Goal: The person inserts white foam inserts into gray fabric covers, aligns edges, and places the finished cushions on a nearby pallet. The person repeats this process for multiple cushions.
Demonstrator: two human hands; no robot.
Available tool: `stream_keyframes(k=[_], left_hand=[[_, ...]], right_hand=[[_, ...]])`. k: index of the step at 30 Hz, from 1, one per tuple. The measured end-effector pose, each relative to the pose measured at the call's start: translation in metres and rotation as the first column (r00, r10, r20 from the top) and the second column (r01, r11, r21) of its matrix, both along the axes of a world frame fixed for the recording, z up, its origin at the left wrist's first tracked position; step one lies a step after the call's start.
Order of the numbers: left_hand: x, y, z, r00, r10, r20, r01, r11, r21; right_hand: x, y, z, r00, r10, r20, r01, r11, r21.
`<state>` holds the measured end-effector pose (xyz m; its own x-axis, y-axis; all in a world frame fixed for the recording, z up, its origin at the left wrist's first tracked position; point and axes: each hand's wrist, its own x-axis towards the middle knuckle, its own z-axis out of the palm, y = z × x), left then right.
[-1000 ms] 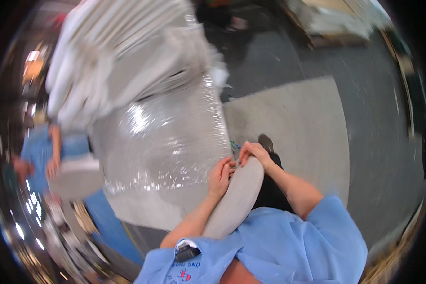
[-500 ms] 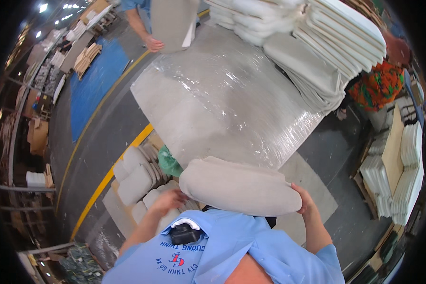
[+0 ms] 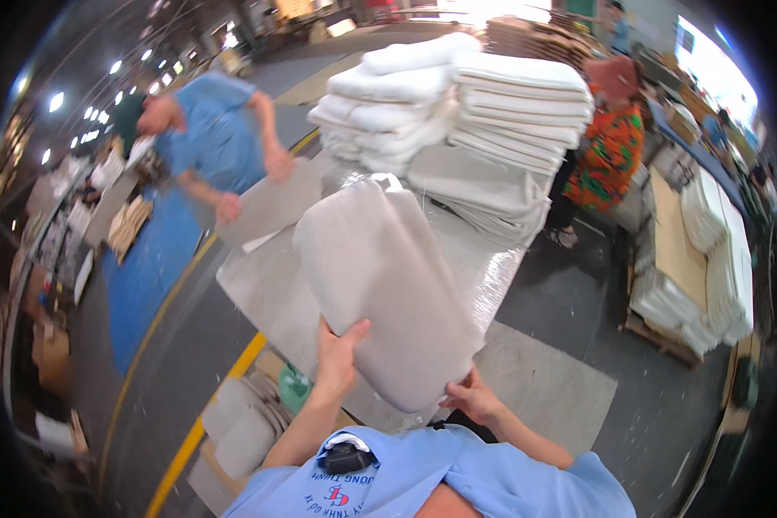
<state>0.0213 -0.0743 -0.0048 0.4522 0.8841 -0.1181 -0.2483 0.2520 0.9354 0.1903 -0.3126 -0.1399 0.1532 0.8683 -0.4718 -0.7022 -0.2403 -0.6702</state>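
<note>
A long beige fabric-covered cushion (image 3: 380,285) with rounded ends is held up in front of me, its long side pointing away over the table. At its left edge, my left hand (image 3: 338,352) is closed, thumb on the upper face and fingers going underneath. My right hand (image 3: 473,395) grips the near right corner; some of its fingers are hidden. Beneath the cushion is a table (image 3: 259,276) covered in shiny clear film. Across the table, a person in a blue shirt (image 3: 211,129) holds a similar beige piece (image 3: 281,203) with both hands.
Folded beige covers (image 3: 483,190) lie on the table's far right, beside stacks of thick white pads (image 3: 518,95). More beige cushions (image 3: 242,419) and a green bag (image 3: 294,390) sit low at my left. A loaded pallet (image 3: 665,341) and another person in patterned orange clothing (image 3: 609,155) are on the right.
The cushion has swung from crosswise near my body to lengthwise over the table. My left hand, earlier off it, now grips its edge. The view has tilted up, showing more of the other person.
</note>
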Motion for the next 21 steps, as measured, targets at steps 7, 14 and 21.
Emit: stream_keyframes(k=[7, 14, 21], left_hand=[[0.006, 0.006, 0.038, 0.806, -0.287, -0.517, 0.429, 0.886, 0.176], [-0.006, -0.026, 0.022, 0.401, -0.378, -0.834, 0.756, 0.65, 0.069], [-0.003, -0.039, -0.007, 0.149, -0.382, -0.912, 0.91, 0.415, -0.025]], right_hand=[[0.021, -0.003, -0.01, 0.916, -0.171, 0.363, 0.21, 0.975, -0.07], [-0.002, -0.002, -0.024, 0.788, -0.604, -0.117, 0.576, 0.792, -0.203], [-0.037, -0.024, -0.06, 0.665, -0.666, -0.339, 0.608, 0.746, -0.272]])
